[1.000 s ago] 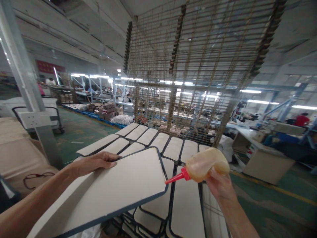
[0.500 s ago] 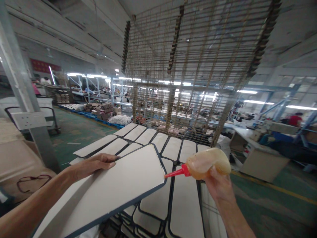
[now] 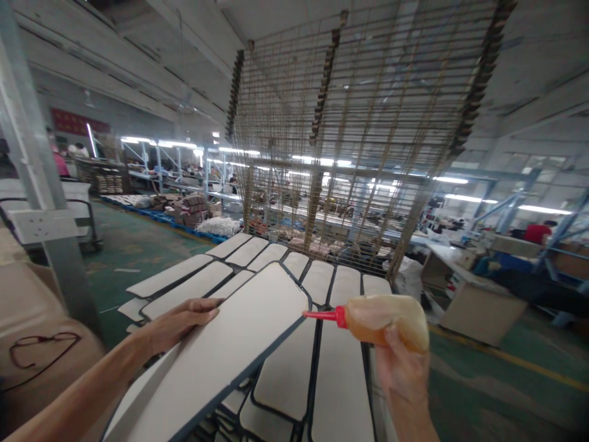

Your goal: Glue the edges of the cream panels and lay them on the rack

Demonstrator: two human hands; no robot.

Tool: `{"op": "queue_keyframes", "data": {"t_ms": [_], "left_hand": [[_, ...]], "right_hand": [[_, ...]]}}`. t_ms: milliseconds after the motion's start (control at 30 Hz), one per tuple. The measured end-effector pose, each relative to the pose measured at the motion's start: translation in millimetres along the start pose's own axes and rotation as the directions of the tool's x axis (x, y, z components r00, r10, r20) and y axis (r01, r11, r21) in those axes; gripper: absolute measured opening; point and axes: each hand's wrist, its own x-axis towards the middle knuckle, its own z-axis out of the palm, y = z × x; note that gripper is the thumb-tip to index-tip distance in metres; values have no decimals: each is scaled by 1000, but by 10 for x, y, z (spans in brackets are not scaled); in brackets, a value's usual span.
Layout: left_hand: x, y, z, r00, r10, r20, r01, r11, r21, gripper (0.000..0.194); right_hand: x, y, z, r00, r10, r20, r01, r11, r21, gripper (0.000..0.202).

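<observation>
My left hand (image 3: 188, 319) grips the left edge of a white panel (image 3: 243, 325) with a dark border, thumb on top and fingers hidden beneath. The panel is tilted above many similar pieces. In my right hand (image 3: 402, 362) is a squeeze bottle (image 3: 386, 316) of amber liquid, lying nearly level. Its red nozzle (image 3: 324, 315) points left, and the tip is at the panel's right corner. Below and beyond lie rows of dark-edged white panels (image 3: 345, 368), with more stacked underneath.
A tall wire rack (image 3: 359, 123) rises behind the panels. A metal post (image 3: 59, 245) with a socket box stands at left, near eyeglasses (image 3: 43, 344) lying on a brown surface. At right is a workbench (image 3: 478, 301). Farther back, several people are among lit workstations.
The nozzle tip has shifted slightly along the panel's edge to the rounded corner, and the bottle has become more level. My left hand keeps its grip; the view has shifted a little.
</observation>
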Motion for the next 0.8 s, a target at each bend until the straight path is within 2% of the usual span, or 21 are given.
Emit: {"op": "queue_keyframes", "data": {"t_ms": [267,467,600,800], "left_hand": [[3,-115,153,999,41,19,-41,999,19,32],[26,-156,200,999,44,19,-44,999,8,33],[17,-168,240,998,62,27,-62,998,22,34],[-1,-182,296,998,63,-15,-63,998,-2,35]], "right_hand": [[67,50,17,998,-53,-17,52,998,-38,46],[49,71,9,1000,-27,12,27,998,-57,46],[78,54,42,998,-54,-15,53,998,-30,47],[6,47,16,1000,6,8,-6,1000,-30,43]]}}
